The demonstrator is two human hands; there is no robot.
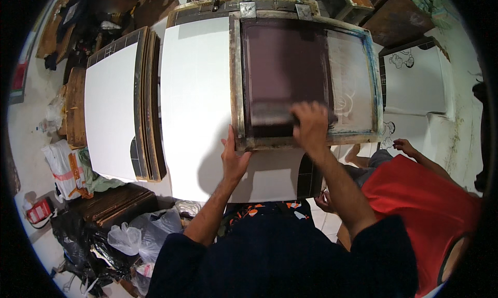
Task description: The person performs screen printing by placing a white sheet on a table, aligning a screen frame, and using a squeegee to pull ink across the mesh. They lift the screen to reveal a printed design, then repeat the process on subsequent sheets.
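A screen printing frame [237, 80] with a worn wooden rim lies over a white sheet [194, 101]. Dark purple-brown mesh [288, 65] fills its middle, and a paler mesh section [353, 75] with faint line marks sits at its right. My right hand [311, 123] is closed around a squeegee [271, 114], which lies across the near part of the dark mesh and looks blurred by motion. At the frame's near left corner, my left hand [235, 160] grips the rim, its index finger along the left side. Ink under the squeegee is hard to make out.
Metal hinge clamps [248, 10] hold the frame's far edge. To the left stand stacked boards [148, 106] topped with a white sheet, near plastic bags [142, 236]. Another person in a red shirt [415, 210] is close on my right, beside white printed sheets [415, 80].
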